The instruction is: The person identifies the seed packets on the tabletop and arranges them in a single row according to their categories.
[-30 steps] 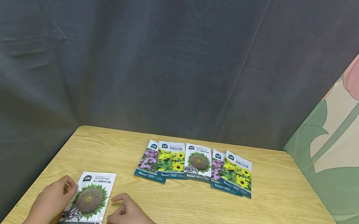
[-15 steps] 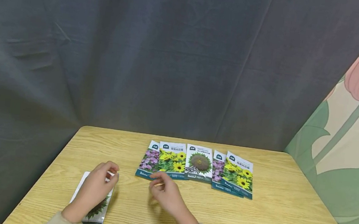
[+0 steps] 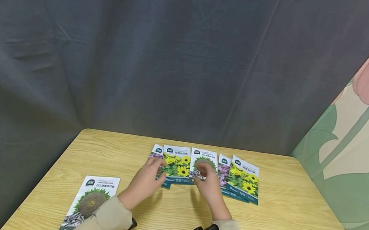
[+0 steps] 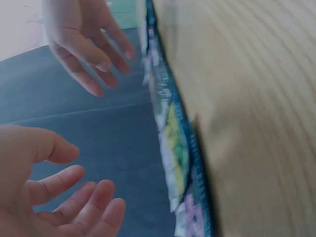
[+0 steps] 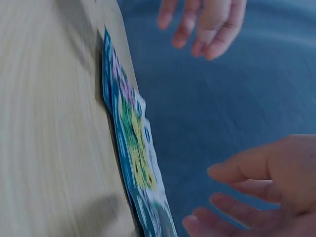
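My left hand (image 3: pixel 145 180) hovers over the left end of a row of seed packets, its fingers loosely bent and holding nothing. Beneath and beside it lie a purple-flower seed packet (image 3: pixel 157 151) and a yellow-flower seed packet (image 3: pixel 180 164), partly covered by the hand in the head view. My right hand (image 3: pixel 209 189) hangs in front of a white sunflower-head seed packet (image 3: pixel 204 154), fingers relaxed with a gap to the thumb. Both wrist views show the hands apart from the packets, the left hand (image 4: pixel 64 192) and the right hand (image 5: pixel 266 192) with nothing between their fingers.
Another purple-flower packet (image 3: pixel 223 172) and a yellow-flower packet (image 3: pixel 245 180) overlap at the row's right end. A separate sunflower-head packet (image 3: pixel 90 201) lies at the front left of the wooden table (image 3: pixel 282 217), partly behind my left sleeve. A dark curtain (image 3: pixel 183 61) rises behind the table.
Both hands have left the sunflower-head packet at the front left and moved right and away from me, to above the row of packets. The packets themselves have stayed where they were.
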`<state>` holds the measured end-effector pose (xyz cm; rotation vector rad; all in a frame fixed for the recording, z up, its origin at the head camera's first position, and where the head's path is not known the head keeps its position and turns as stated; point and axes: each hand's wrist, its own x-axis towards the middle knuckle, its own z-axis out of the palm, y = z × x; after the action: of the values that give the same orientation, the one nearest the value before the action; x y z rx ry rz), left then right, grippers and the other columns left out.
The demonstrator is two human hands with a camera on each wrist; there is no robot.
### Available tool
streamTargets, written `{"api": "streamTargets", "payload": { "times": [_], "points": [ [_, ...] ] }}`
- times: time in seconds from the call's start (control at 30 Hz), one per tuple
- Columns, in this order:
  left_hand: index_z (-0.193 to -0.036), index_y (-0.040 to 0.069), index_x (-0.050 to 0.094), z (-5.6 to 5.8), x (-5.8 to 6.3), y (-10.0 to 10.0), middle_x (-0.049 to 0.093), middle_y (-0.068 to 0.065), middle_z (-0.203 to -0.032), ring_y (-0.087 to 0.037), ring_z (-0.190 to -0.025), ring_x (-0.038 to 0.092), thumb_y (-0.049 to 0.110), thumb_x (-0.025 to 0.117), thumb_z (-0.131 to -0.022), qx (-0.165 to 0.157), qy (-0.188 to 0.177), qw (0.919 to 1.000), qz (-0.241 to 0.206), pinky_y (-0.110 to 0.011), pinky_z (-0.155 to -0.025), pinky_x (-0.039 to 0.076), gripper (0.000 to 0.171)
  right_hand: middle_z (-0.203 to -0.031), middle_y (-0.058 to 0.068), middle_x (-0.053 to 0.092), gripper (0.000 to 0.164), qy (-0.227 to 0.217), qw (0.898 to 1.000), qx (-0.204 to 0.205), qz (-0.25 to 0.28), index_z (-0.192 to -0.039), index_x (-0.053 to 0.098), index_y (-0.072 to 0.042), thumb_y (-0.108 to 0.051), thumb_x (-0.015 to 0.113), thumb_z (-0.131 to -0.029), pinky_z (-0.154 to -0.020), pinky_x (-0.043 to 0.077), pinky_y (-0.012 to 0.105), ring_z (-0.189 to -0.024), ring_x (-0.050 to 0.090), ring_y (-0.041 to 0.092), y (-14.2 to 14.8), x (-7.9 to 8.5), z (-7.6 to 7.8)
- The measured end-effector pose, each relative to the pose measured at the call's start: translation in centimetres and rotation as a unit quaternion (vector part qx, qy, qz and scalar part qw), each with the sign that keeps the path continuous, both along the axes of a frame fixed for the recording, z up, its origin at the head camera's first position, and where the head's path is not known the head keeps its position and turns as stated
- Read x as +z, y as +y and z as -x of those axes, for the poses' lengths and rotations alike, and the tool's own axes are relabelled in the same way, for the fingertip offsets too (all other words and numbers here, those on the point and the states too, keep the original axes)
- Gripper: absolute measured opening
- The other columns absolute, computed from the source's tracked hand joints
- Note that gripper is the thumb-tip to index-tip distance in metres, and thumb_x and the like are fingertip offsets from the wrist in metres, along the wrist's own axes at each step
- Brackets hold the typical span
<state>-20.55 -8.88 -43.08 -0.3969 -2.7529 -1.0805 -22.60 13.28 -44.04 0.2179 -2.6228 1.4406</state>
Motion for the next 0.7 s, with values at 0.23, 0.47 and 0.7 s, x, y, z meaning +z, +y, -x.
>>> {"api": "streamTargets", "payload": {
  "times": [0.23,0.47,0.7],
  "points": [
    [-0.138,0.002,0.054,2.3,-1.7,2.6,0.05,-0.021,-0.136,-0.03,-0.11,0.059,0.01,0.059,-0.1,-0.031,-0.055,0.996,-0.064,-0.04,-0.077,0.053,0.04,-0.137,0.033,0.052,0.057,-0.036,0.998,-0.026,-0.05,-0.141,0.051,0.008,0.007,0.07,-0.088,-0.091,0.054,0.056,-0.121,0.055,0.05,2.5,-0.2,1.2],
    [-0.142,-0.002,0.05,3.8,-3.0,5.5,0.047,-0.027,-0.138,-0.037,-0.118,0.057,0.007,0.061,-0.097,-0.035,-0.103,0.9855,-0.13,-0.046,-0.085,0.054,0.047,-0.131,0.034,0.057,0.058,-0.034,0.996,-0.019,-0.076,-0.138,0.051,0.013,0.009,0.073,-0.084,-0.095,0.051,0.059,-0.118,0.057,0.051,3.3,-1.4,2.1],
    [-0.144,-0.006,0.047,4.9,-3.7,7.5,0.048,-0.028,-0.141,-0.041,-0.123,0.055,0.007,0.061,-0.098,-0.024,-0.148,0.9729,-0.176,-0.051,-0.095,0.054,0.049,-0.129,0.034,0.059,0.06,-0.038,0.994,-0.021,-0.1,-0.137,0.052,0.014,0.007,0.075,-0.083,-0.095,0.053,0.056,-0.114,0.06,0.048,3.7,-2.3,2.6]
  ]
}}
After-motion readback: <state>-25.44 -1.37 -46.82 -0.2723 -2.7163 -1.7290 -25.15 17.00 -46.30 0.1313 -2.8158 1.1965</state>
